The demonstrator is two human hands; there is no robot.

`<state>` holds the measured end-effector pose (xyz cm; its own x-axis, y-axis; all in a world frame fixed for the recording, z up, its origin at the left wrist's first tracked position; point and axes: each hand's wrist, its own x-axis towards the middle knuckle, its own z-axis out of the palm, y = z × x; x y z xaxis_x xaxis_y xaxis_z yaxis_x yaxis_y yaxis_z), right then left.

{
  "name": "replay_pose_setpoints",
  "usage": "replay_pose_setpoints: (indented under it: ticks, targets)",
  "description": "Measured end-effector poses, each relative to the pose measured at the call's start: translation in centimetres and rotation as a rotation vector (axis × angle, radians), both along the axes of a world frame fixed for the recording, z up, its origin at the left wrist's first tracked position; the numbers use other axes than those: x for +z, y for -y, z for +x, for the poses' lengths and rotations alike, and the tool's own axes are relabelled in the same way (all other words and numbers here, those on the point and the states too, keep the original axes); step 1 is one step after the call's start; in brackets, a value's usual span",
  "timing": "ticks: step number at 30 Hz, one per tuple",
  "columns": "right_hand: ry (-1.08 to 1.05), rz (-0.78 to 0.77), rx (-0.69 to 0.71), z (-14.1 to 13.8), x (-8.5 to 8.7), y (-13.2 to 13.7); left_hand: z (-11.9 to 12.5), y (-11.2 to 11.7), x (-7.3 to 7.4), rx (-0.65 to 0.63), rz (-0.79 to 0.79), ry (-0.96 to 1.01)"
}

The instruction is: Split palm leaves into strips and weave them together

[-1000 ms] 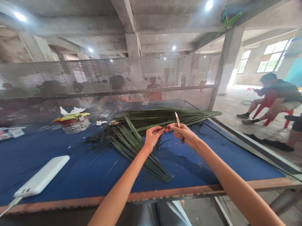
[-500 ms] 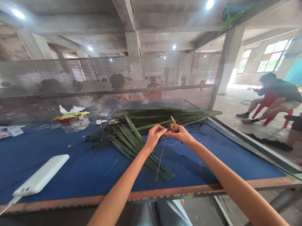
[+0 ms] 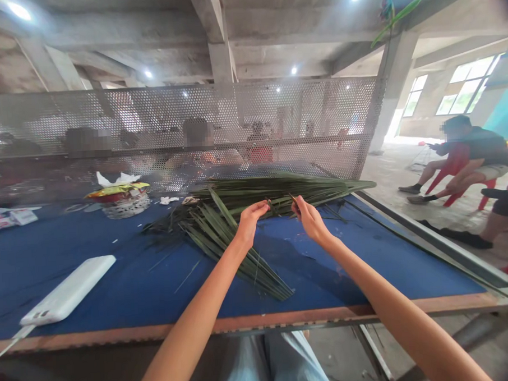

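Concrete hall (image 3: pixel 218 63) with a perforated metal screen (image 3: pixel 191 106) stands behind a long blue-covered counter (image 3: pixel 366 264). Off to the right, a seated person (image 3: pixel 471 153) sits on a red plastic chair (image 3: pixel 455 162). On the counter lie a white power bank (image 3: pixel 68 283), a woven basket (image 3: pixel 126 206) and, at the middle, a large green palm frond (image 3: pixel 275 192), its leaflets fanning toward the viewer. The left hand (image 3: pixel 249 224) and right hand (image 3: pixel 310 222) hover just above the frond, near each other but apart. The left fingers (image 3: pixel 259 210) pinch a small twist of leaf (image 3: pixel 271 205); the right fingers (image 3: pixel 303 208) press together on a narrow leaf strip (image 3: pixel 295 199). A fingertip pinch suits leaf this thin.
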<state>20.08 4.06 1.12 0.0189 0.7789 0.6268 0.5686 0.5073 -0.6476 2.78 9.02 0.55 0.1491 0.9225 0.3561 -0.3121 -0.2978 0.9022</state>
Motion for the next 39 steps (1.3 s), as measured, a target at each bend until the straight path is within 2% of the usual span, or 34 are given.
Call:
replay_pose_setpoints:
  ticks: [3, 5, 11, 21, 25, 32, 39]
  targets:
    - [0.311, 0.081, -0.190, 0.3, 0.1, 0.5, -0.3, -0.3, -0.2, 0.108, 0.008, -0.026]
    - [0.485, 0.077, -0.249, 0.3, 0.1, 0.8, -0.3, -0.3, -0.2, 0.142, 0.023, -0.063]
    - [0.694, 0.080, -0.261, 0.1, -0.2, 0.8, -0.2, 0.2, 0.2, 0.099, 0.031, -0.095]
    - [0.626, 0.104, -0.312, -0.1, -0.6, 0.6, 0.0, 1.3, 1.0, 0.096, 0.032, -0.154]
    - [0.591, 0.141, -0.329, 0.0, -0.7, 0.6, 0.1, 1.7, 1.2, 0.098, 0.078, -0.167]
    - [0.517, 0.181, -0.271, -0.2, -0.7, 0.8, 0.1, 2.0, 1.5, -0.072, 0.100, -0.129]
    - [0.389, 0.170, -0.221, -0.3, -0.4, 1.0, 0.0, 2.4, 2.1, -0.035, 0.125, -0.180]
